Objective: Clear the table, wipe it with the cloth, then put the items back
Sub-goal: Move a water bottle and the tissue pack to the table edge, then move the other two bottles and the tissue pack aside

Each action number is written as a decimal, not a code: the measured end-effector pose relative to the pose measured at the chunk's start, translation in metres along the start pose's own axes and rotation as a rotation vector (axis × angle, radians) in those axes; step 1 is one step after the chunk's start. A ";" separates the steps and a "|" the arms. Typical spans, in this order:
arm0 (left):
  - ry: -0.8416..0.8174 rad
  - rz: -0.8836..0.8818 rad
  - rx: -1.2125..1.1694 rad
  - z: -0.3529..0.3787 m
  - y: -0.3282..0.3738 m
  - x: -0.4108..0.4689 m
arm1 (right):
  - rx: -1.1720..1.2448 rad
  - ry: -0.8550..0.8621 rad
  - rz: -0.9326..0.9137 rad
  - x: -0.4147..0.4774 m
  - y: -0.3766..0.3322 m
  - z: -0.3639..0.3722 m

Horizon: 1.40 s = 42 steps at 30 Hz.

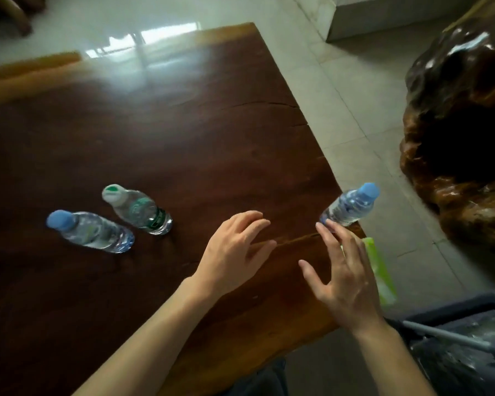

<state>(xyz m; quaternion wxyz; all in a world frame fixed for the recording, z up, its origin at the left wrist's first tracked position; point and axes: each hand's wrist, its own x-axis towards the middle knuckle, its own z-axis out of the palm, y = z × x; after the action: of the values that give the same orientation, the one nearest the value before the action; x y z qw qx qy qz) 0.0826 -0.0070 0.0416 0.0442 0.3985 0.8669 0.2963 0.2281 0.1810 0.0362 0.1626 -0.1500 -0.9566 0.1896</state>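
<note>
Three clear plastic water bottles stand upright on the dark wooden desk (160, 132). The blue-capped bottle (350, 205) is at the right edge, its base just beside the right hand's (345, 277) fingers (325, 234), which are spread with nothing held. At the left, another blue-capped bottle (90, 231) stands near a white-capped, green-labelled bottle (139, 210). The left hand (235, 254) hovers between them, fingers spread, empty. A green cloth (382, 271) shows beyond the desk's right edge.
</note>
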 end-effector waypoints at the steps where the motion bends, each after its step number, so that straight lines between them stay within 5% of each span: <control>1: 0.006 -0.014 0.019 -0.007 -0.007 -0.014 | 0.012 -0.018 -0.036 0.004 -0.011 0.004; 13: 0.220 -0.534 0.144 -0.057 -0.090 -0.155 | 0.198 -0.303 -0.369 0.047 -0.133 0.094; 24: 0.603 -1.003 -0.113 -0.053 -0.144 -0.146 | 0.505 -0.445 -0.117 0.095 -0.176 0.173; 29: 0.715 -0.996 -0.336 -0.058 -0.171 -0.123 | 0.593 -0.522 -0.036 0.114 -0.187 0.196; 42: 0.767 -0.878 -0.334 -0.069 -0.204 -0.102 | 0.687 -0.440 -0.011 0.128 -0.206 0.219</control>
<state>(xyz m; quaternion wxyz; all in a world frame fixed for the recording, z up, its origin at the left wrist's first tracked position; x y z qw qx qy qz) -0.0055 -0.2165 -0.0298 -0.0914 -0.1438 0.8462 0.5050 -0.0140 -0.0250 -0.0387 -0.0041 -0.0375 -0.8503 0.5249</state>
